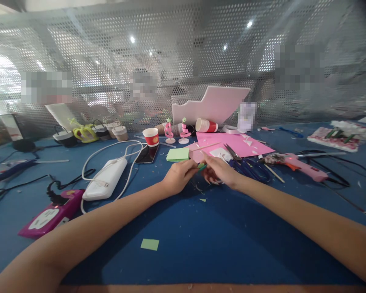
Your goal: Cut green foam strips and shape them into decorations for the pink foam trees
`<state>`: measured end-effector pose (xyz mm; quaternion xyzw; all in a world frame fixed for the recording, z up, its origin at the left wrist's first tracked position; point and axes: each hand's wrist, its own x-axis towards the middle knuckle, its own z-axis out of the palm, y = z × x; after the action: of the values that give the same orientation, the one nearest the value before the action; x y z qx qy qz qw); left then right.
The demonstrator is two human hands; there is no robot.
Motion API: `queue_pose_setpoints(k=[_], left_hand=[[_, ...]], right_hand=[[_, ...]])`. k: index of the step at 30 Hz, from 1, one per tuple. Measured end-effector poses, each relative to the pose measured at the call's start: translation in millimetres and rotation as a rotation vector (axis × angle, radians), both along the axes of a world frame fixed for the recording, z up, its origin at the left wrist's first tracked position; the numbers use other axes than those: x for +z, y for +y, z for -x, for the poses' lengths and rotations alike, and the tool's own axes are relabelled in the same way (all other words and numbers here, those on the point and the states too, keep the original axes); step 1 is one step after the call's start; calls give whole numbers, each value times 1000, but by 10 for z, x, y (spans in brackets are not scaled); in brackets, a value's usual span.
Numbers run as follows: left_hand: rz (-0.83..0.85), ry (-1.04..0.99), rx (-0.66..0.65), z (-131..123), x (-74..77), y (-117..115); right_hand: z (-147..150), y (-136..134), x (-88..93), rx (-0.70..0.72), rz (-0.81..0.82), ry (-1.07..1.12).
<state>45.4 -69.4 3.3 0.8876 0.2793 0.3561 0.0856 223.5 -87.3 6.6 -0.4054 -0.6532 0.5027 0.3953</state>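
Both hands meet near the middle of the blue table (183, 244). My left hand (179, 177) has its fingers pinched on a small green piece (201, 167), which looks like paper. My right hand (219, 170) is at the other side of that piece, its fingers curled and close together; what they hold is too small to make out. Just behind my left hand lies a light green paper pad (177, 154). A small green scrap (203, 200) lies in front of the hands, and a green paper rectangle (149, 244) is nearer the front edge.
Blue-handled scissors (250, 167) and a pink glue gun (305, 167) lie right of the hands. Behind are pink paper (232, 143), two pink figures (184, 134) and a red-white cup (151, 137). Leftward are a phone (148, 154), a white power bank (106, 179) and a purple power strip (53, 213).
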Motion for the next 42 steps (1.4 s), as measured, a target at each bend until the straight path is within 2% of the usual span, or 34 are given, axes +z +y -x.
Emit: queue_pose_setpoints(k=[3, 5, 7, 9, 13, 16, 19, 26, 29, 32, 37, 42], left_hand=[[194, -100, -53, 2, 21, 5], [332, -170, -98, 5, 22, 16], [452, -242, -132, 6, 15, 31], [551, -313, -161, 3, 6, 47], [667, -425, -224, -7, 2, 73], [692, -464, -246, -11, 6, 86], [706, -464, -238, -9, 2, 97], [588, -337, -167, 8, -2, 87], [515, -276, -135, 14, 20, 67], [470, -304, -131, 19, 40, 56], [561, -416, -131, 6, 59, 74], [518, -416, -88, -18, 56, 112]], right_hand=[[-85, -4, 9, -100, -507, -194], [-153, 14, 9, -56, -822, -361], [-203, 44, -4, 15, -1017, -496], [-225, 68, -20, 33, -1101, -574], [-216, 51, -6, 3, -1107, -588], [-200, 11, 36, 13, -1056, -582], [-170, -13, 53, -38, -1032, -614], [-81, -45, 36, -219, -952, -655], [-87, -54, 47, -211, -951, -681], [-105, -48, 51, -194, -963, -715], [-95, -54, 51, -216, -1027, -750], [-34, -101, 51, -236, -1000, -831]])
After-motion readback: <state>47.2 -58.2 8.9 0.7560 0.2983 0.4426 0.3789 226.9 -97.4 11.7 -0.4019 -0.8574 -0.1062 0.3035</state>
